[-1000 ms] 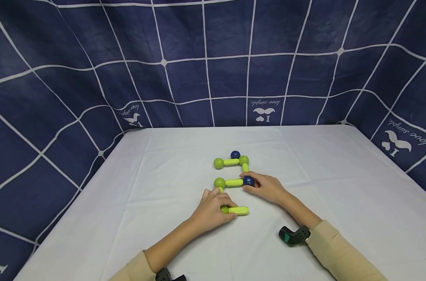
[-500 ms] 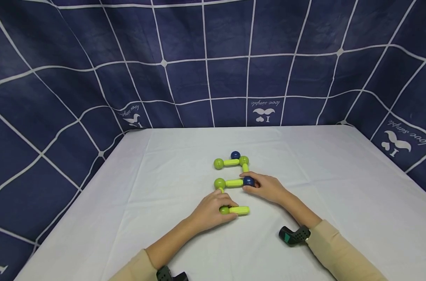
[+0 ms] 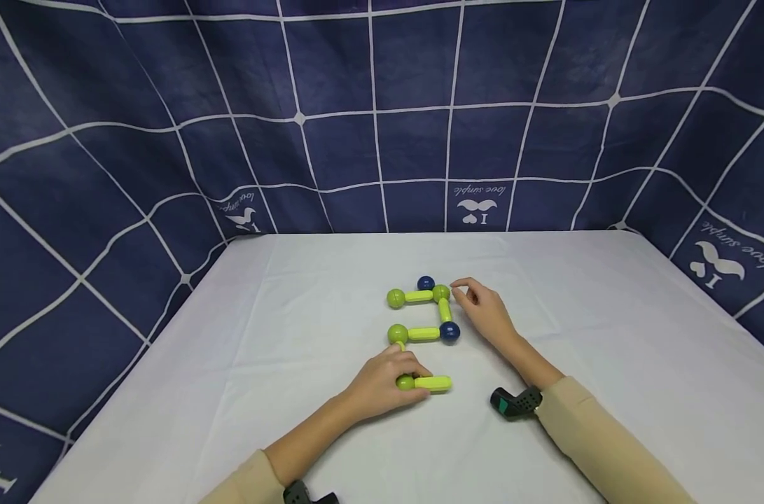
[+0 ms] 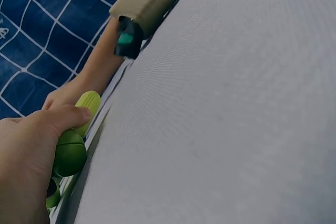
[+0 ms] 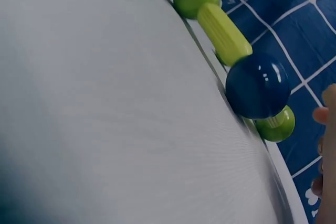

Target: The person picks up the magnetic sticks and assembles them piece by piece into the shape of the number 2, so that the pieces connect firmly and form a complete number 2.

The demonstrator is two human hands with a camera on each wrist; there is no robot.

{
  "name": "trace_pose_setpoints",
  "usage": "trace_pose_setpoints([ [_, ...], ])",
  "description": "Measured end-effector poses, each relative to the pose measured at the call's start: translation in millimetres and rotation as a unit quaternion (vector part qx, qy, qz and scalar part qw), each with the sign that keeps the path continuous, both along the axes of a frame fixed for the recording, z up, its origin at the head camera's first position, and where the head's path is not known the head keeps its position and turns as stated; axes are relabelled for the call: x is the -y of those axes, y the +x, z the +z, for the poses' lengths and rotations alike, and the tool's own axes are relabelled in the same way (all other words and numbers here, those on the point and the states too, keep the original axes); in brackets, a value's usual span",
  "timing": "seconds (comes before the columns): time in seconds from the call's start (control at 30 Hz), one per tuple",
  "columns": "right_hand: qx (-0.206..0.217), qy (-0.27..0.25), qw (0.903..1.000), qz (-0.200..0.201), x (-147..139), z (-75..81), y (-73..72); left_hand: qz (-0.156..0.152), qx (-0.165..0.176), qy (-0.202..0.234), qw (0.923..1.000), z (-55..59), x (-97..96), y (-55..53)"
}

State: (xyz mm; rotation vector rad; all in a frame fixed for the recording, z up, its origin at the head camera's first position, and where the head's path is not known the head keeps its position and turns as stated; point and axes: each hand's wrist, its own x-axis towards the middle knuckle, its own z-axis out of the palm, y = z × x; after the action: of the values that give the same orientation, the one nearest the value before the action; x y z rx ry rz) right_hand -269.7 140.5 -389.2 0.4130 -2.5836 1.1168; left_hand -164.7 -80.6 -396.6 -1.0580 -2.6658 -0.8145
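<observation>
A zigzag chain of magnetic building balls and sticks lies on the white table. My left hand grips its near end, with thumb and fingers around a yellow-green stick and the green ball joined to it. In the left wrist view my thumb lies along that stick. Fingers relaxed and holding nothing, my right hand is just right of the far green corner ball. Below that, a blue ball joins two sticks, seen large in the right wrist view.
Another blue ball sits behind the far stick, whose left end carries a green ball. One more green ball marks the left corner. A navy grid-patterned cloth hangs around the table.
My right hand has let go of the blue corner ball and moved away from me to beside the far green ball. My left hand keeps its grip. The head view has tilted slightly up.
</observation>
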Motion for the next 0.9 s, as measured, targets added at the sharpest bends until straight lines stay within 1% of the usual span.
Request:
trace_pose_setpoints([
  [0.1, 0.011, -0.003, 0.9999, -0.008, 3, 2.2, -13.3, 0.000, 0.000, 0.000, 1.0000, -1.2, 0.1, 0.3],
  [0.17, 0.029, 0.003, 0.9996, -0.003, 6, 4.2, -21.8, 0.001, -0.001, 0.000, 1.0000, -0.8, -0.2, -0.1],
  [0.27, 0.075, 0.006, 0.9971, 0.012, 11, 6.1, -31.7, 0.002, -0.001, -0.004, 1.0000, 0.4, -1.0, -0.6],
  [0.37, 0.119, -0.002, 0.9925, 0.030, 17, 4.8, -39.5, 0.001, 0.002, -0.009, 1.0000, 0.9, -1.3, -0.7],
  [0.43, 0.133, -0.010, 0.9902, 0.040, 21, 3.6, -43.7, 0.000, 0.004, -0.009, 0.9999, 1.0, -1.5, -0.6],
  [0.57, 0.148, -0.006, 0.9874, 0.055, 29, 2.8, -49.1, 0.001, 0.001, -0.010, 0.9999, 1.3, -1.9, -0.6],
  [0.67, 0.154, 0.008, 0.9859, 0.063, 33, 3.4, -50.7, 0.001, 0.002, -0.014, 0.9999, 1.7, -2.0, -0.6],
  [0.77, 0.159, 0.019, 0.9851, 0.063, 36, 3.6, -51.1, 0.002, 0.005, -0.019, 0.9998, 1.8, -1.9, -0.4],
  [0.9, 0.149, 0.029, 0.9868, 0.056, 37, 2.2, -50.1, 0.002, 0.003, -0.021, 0.9998, 1.4, -1.7, -0.3],
])
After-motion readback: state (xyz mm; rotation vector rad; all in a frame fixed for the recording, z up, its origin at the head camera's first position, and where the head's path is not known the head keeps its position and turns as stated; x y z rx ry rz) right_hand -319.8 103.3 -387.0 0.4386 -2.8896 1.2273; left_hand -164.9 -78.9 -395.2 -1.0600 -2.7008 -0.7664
